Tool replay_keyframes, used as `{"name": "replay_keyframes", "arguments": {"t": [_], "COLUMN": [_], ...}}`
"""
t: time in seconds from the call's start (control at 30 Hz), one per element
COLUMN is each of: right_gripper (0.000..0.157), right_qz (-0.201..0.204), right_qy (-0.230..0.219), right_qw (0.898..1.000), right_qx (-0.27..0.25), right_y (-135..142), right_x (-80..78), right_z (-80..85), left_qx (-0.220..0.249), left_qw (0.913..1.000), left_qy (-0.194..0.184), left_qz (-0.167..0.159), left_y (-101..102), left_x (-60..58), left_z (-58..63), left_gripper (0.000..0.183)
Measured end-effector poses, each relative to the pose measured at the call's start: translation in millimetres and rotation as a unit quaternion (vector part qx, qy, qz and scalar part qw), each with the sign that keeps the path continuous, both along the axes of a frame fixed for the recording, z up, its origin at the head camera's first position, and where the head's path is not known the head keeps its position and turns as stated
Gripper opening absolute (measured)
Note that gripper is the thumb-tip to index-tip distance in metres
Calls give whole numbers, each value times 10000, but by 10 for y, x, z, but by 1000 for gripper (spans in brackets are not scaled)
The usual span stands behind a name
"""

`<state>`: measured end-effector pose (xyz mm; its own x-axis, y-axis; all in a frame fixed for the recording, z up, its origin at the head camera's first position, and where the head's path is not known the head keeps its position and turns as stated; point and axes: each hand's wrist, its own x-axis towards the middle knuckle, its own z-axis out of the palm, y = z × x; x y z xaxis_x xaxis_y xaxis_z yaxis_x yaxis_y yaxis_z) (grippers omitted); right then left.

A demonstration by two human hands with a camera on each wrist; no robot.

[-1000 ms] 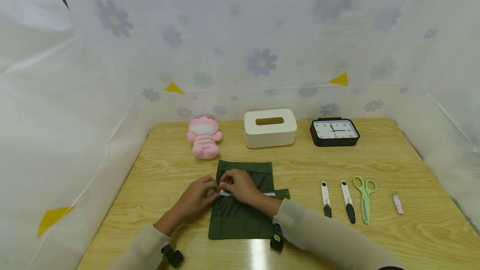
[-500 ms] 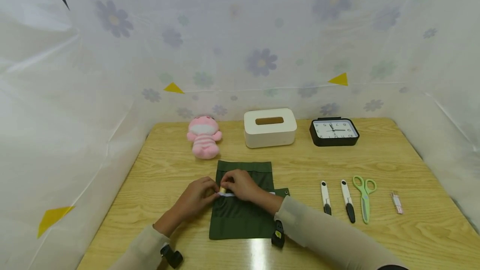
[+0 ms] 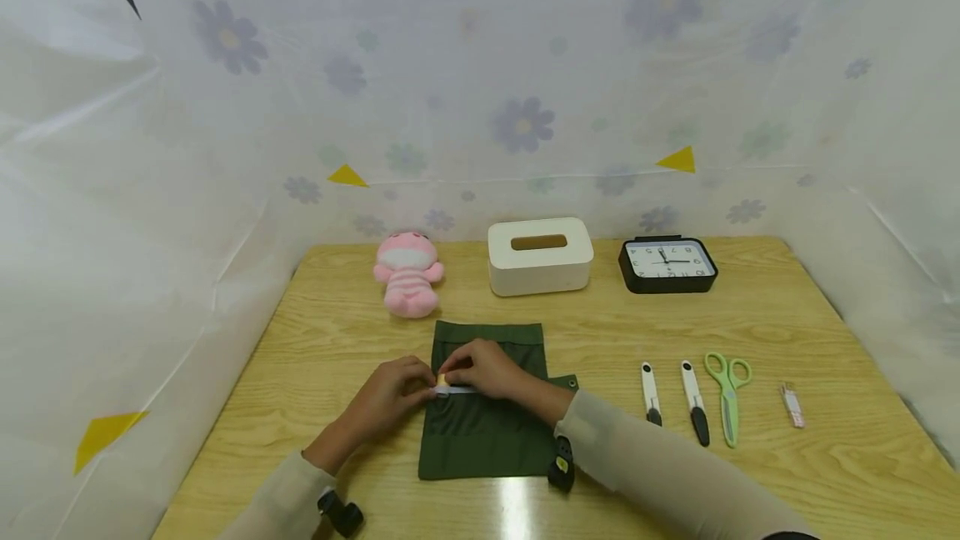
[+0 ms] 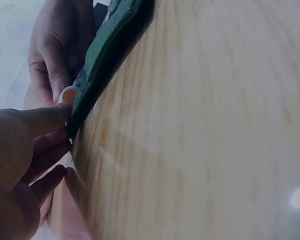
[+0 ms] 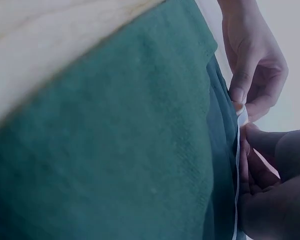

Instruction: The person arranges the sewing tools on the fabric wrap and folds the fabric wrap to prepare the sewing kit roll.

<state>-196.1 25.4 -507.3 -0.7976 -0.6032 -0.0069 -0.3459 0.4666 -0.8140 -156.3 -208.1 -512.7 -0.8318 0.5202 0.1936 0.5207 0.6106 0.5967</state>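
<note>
A dark green cloth roll (image 3: 487,448) lies spread out, with a white band (image 3: 463,390) across its middle and a snap tab (image 3: 568,385) on its right side. At the band's left end is a small pale-orange piece (image 3: 442,380); in the left wrist view its orange end (image 4: 70,95) looks round, and the rest is hidden. My right hand (image 3: 486,369) pinches this piece between thumb and fingers from the right. My left hand (image 3: 386,394) pinches the cloth's left edge beside the band, its fingertips right by the orange end.
To the right lie two white-and-black tools (image 3: 650,394), green scissors (image 3: 729,398) and a small clear-and-pink item (image 3: 792,405). A pink plush toy (image 3: 408,275), a white tissue box (image 3: 540,257) and a black clock (image 3: 667,265) stand along the back.
The small orange piece shows more clearly at the band and sits slightly further left. My right fingers have shifted a little with it; my left hand stays at the cloth edge.
</note>
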Motion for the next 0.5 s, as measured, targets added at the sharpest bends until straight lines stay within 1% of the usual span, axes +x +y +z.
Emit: {"name": "replay_keyframes", "arguments": {"t": [0.27,0.4,0.5], "right_gripper": [10,9,10], "right_qz": [140,327,468], "right_qy": [-147,-130,-131], "right_qw": [9998,9994,9988], "right_qx": [45,-23,-61], "right_y": [18,26,32], "right_x": [-25,-36,-43], "right_z": [-13,-15,-15], "left_qx": [40,98,136], "left_qw": [9999,9994,9988], "left_qy": [4,-184,-343], "left_qz": [-126,-259,-332], "left_y": [-14,-34,-46], "left_x": [1,-9,-12], "left_z": [-1,15,36], "left_gripper": [10,11,16]}}
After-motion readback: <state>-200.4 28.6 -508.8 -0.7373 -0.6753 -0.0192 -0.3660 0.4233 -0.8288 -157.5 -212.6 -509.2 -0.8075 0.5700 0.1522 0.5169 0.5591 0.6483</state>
